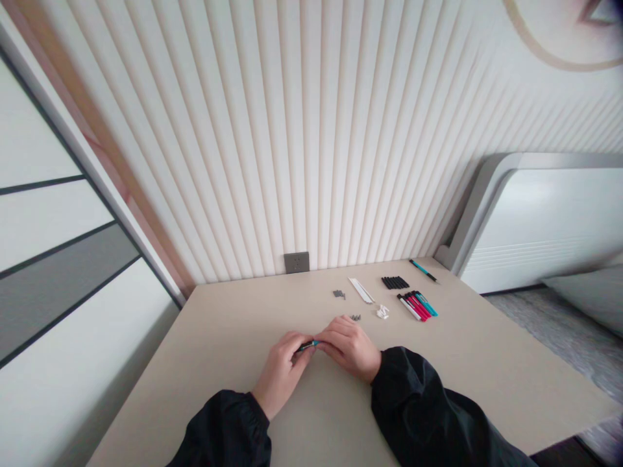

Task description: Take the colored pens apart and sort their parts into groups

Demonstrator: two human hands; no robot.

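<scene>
Black sleeves (418, 402) fill the near edge, and from them both hands meet over the table (233, 324). Between their fingertips is a pen (308, 346), teal and black, lying roughly level just above the tabletop; only a short stretch of it shows. Left hand (282, 370) is curled around the pen's left end, fingers closed on it. Right hand (351, 347) pinches the other end, knuckles up, fingers folded over it

Just beyond the right hand lies a small cluster of grey bits (355, 318), and a little farther to that hand's right a crumpled white scrap (383, 312). Farther out, more grey bits (339, 294) and a white strip (361, 290) lying slantwise. Well to the right of the right hand, a row of pens (417, 305) lies side by side, red, white and teal; past them, a tight row of black caps (394, 282) and a single teal pen (422, 270) near the table's far corner. A grey socket (296, 262) sits in the ribbed wall (292, 130) straight beyond the hands
</scene>
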